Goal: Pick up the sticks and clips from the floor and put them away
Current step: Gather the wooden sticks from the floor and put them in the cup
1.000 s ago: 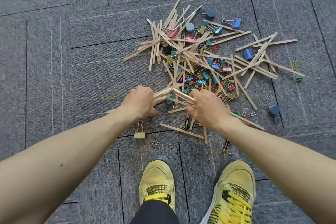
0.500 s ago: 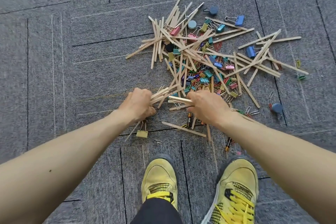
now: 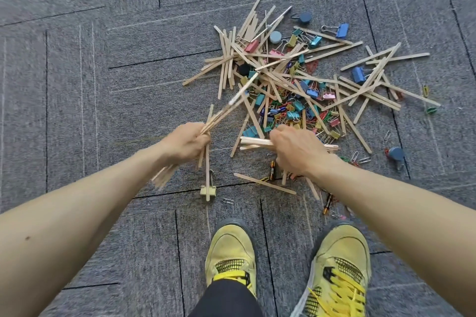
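The pile of sticks (image 3: 296,77) and binder clips (image 3: 291,108) sprawls on the carpet (image 3: 103,72) ahead of the person's shoes (image 3: 283,265), spreading out to the right. The left hand (image 3: 186,143) sits left of the pile's near edge, closed round a bundle of sticks (image 3: 221,113) that slants up toward the heap. The right hand (image 3: 298,149) is just beside it — on the pile's near edge, gripping sticks lying crosswise (image 3: 255,142). A lone binder clip (image 3: 208,189) lies below the left hand; two batteries (image 3: 272,174) lie under and behind the right wrist.
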{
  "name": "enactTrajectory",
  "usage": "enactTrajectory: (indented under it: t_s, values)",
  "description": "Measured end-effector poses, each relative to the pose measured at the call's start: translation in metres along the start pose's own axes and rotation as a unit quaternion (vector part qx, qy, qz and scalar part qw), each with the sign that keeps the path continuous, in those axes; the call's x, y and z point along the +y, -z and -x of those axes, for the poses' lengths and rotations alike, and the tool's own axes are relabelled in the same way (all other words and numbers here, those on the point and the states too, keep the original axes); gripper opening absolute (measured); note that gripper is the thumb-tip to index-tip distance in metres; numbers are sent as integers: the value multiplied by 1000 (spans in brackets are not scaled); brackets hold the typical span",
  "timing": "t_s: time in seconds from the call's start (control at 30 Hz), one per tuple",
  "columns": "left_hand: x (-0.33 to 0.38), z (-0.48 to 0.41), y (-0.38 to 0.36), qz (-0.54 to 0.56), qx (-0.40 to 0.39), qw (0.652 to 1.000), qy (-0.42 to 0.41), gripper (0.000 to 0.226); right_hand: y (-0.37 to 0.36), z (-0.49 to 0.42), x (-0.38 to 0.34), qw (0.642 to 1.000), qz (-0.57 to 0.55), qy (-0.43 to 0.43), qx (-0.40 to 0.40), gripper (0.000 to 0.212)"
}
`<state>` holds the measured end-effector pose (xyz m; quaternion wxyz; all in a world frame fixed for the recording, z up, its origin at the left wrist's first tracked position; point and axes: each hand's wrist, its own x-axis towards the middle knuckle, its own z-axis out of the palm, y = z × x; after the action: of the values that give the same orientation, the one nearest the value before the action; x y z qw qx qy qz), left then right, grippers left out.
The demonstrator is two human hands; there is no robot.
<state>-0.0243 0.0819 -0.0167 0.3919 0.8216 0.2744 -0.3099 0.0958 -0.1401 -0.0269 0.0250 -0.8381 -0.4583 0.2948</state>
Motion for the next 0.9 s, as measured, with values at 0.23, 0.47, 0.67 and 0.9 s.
enactTrajectory:
  t_s: [0.23, 0.47, 0.67, 0.9]
  values:
    - [13, 5, 2, 271, -32, 961, 34, 13, 25, -1, 3, 936, -326, -130, -16, 17]
    - [35, 15, 11, 426, -38, 903, 24, 6, 52, 10, 8, 712, -681, -170, 14, 22]
    - [44, 17, 2, 482, -44, 875, 3, 6, 69, 17, 9, 654, -729, -194, 56, 17]
    - [80, 12, -24, 525, -27, 851, 25, 7, 71, 21, 16, 526, -811, -225, 123, 26]
